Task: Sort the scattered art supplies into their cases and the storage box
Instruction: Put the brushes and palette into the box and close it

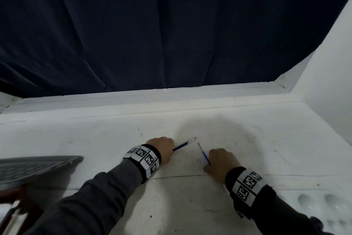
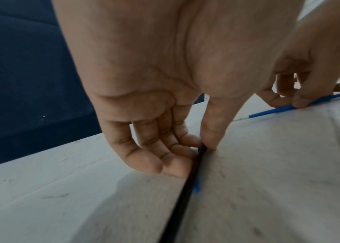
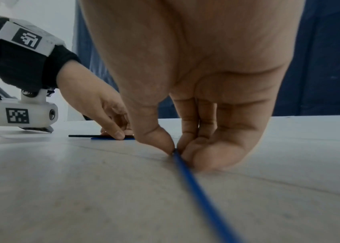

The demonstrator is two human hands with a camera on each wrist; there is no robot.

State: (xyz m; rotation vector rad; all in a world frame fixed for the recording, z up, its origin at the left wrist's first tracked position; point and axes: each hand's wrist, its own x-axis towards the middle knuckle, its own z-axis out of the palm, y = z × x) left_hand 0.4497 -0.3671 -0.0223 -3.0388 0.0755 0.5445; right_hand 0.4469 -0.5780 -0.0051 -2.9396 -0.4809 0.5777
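Note:
Two thin paintbrushes lie on the white table point(image 1: 266, 139). My left hand point(image 1: 167, 146) pinches the dark-handled brush point(image 1: 183, 145) between thumb and fingers point(image 2: 185, 171) at table level. A second short blue handle point(image 2: 196, 189) lies right beside that one under the same fingers. To the right, my right hand point(image 1: 209, 166) pinches the blue brush point(image 1: 204, 154) between thumb and forefinger point(image 3: 185, 148). Its handle point(image 3: 198, 189) runs back toward the wrist, flat on the table. The bristle ends of both brushes point away from me and almost meet.
A grey flat case or keyboard-like object point(image 1: 38, 168) sits at the left edge. A white paint palette with round wells point(image 1: 323, 204) lies at the lower right. A dark blue curtain point(image 1: 171, 25) hangs behind the table's raised back ledge, and a white wall stands on the right.

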